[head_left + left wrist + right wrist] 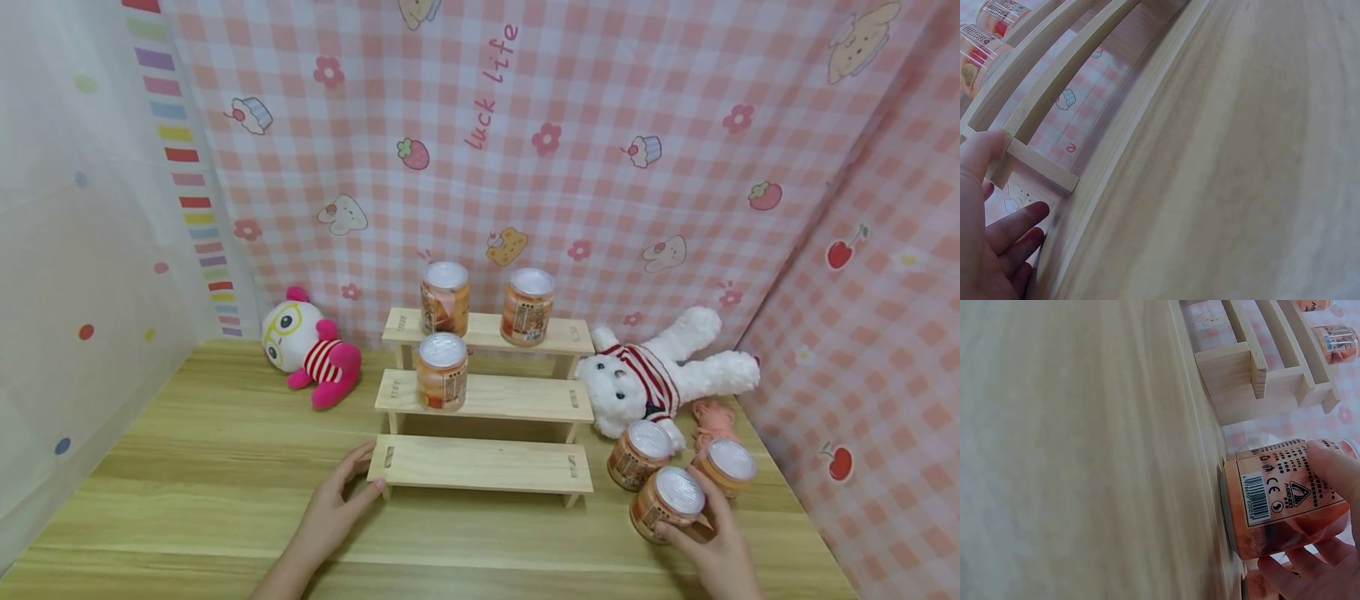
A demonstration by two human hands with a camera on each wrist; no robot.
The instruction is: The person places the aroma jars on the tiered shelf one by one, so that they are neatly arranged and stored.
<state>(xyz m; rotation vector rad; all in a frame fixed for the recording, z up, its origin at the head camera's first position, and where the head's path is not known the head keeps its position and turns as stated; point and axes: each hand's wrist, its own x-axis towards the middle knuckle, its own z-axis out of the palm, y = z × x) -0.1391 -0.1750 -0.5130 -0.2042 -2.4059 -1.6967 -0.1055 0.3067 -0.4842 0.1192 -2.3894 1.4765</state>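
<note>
Wood-grain table (225,475); on it stepped shelf (480,463), jars (636,462), pink plush (321,360), white plush (651,379), pink yarn (714,418).

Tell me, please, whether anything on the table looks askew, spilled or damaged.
Nothing looks spilled or damaged, and the jars on the rack stand upright. Only the white plush looks a little odd: it lies sprawled right of the rack, legs pointing away, as though toppled, though it may have been laid there.

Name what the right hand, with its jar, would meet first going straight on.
Likely the neighbouring jar by the white plush toy; whether the held jar in the right hand touches it is unclear.
</note>
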